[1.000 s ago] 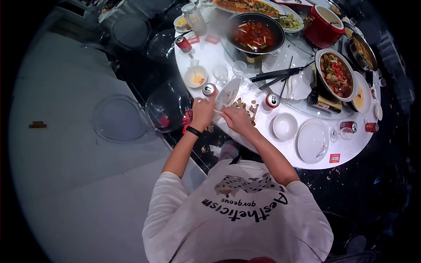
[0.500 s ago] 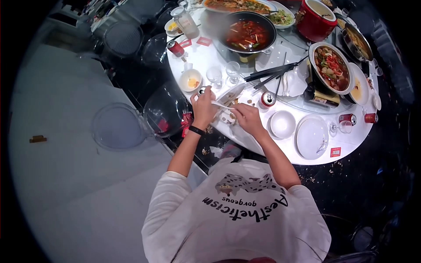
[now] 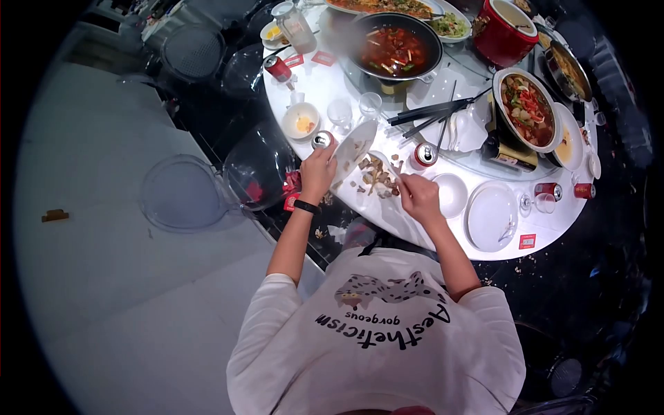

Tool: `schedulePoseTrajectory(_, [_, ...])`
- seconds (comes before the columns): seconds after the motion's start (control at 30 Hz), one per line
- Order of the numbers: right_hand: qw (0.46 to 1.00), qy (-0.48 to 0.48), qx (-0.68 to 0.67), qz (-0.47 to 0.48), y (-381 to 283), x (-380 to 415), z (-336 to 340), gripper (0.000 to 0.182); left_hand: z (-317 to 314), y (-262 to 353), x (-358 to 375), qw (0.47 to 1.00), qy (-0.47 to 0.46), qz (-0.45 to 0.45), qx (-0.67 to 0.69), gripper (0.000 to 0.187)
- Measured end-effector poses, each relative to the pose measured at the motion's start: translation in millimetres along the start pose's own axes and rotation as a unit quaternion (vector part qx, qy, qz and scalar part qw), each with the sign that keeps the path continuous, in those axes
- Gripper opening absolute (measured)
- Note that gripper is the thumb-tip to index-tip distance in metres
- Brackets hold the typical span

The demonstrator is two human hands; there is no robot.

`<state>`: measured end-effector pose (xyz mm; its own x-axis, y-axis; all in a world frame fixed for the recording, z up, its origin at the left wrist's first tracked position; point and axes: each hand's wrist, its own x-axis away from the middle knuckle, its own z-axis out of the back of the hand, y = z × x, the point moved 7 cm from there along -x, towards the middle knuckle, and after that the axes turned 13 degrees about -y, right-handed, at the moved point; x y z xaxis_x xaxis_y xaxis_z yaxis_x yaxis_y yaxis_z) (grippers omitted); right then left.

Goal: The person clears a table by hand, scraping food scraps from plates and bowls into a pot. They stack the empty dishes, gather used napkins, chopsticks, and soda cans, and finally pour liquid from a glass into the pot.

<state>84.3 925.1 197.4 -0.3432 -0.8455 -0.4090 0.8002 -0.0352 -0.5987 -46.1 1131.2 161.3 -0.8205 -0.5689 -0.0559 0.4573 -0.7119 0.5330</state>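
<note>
Plate (image 3: 356,146) is tilted up in my left hand (image 3: 318,174), gripped by its edge, right beside the pile of food scraps (image 3: 377,177) on the surface (image 3: 387,210). My right hand (image 3: 419,198) is over by the bowl (image 3: 452,195), fingers looking curled, but honestly can't tell if it's gripping anything. I'd call this the scraping step; next move probably calls for a steady tilt, minding the can (image 3: 322,140).

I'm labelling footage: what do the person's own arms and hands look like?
Loose, short white fabric sleeves belong to a white T-shirt printed with a spotted cat and black lettering. A narrow black band circles the left wrist; the right wrist shows none. The left hand and right hand wear no gloves.
</note>
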Motion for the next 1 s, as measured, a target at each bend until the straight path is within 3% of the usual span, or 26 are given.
schedulePoseTrajectory(0.2, [0.999, -0.005, 0.031, 0.011, 27, 9, -79, 0.014, -6, 11, -4, 0.999, -0.027, -0.013, -0.014, 0.022])
schedulePoseTrajectory(0.33, [0.998, -0.035, 0.022, 0.054, 18, 19, -115, 0.016, -5, -4, -5, 0.998, 0.045, -0.009, 0.045, 0.019])
schedulePoseTrajectory(0.57, [0.985, -0.141, 0.09, 0.04, 34, 46, -114, 0.018, 6, 6, -5, 0.997, 0.061, -0.023, 0.035, 0.018])
schedulePoseTrajectory(0.63, [0.987, -0.129, 0.083, 0.04, 33, 46, -98, 0.02, 7, 10, 0, 0.995, 0.078, -0.042, 0.046, 0.017])
schedulePoseTrajectory(0.7, [0.992, -0.091, 0.072, 0.051, 22, 36, -82, 0.019, 11, 23, 4, 0.994, 0.062, -0.07, 0.062, 0.017])
schedulePoseTrajectory(0.83, [0.98, -0.139, 0.055, 0.131, -2, 29, -81, 0.021, 21, 50, 18, 0.99, 0.059, -0.13, 0.006, 0.021])
schedulePoseTrajectory(0.87, [0.974, -0.177, 0.058, 0.127, -3, 31, -77, 0.021, 26, 56, 20, 0.985, 0.083, -0.149, 0.005, 0.023])
schedulePoseTrajectory(0.9, [0.98, -0.167, 0.071, 0.086, 0, 32, -62, 0.019, 27, 54, 24, 0.991, 0.055, -0.119, -0.016, 0.028])
schedulePoseTrajectory(0.97, [0.984, -0.148, 0.098, 0.003, 10, 36, -21, 0.015, 42, 58, 31, 0.987, 0.099, -0.128, -0.013, 0.028])
schedulePoseTrajectory(1.0, [0.994, -0.059, 0.048, -0.08, 31, 39, 12, 0.011, 48, 53, 34, 0.989, 0.103, -0.101, 0.002, 0.027])
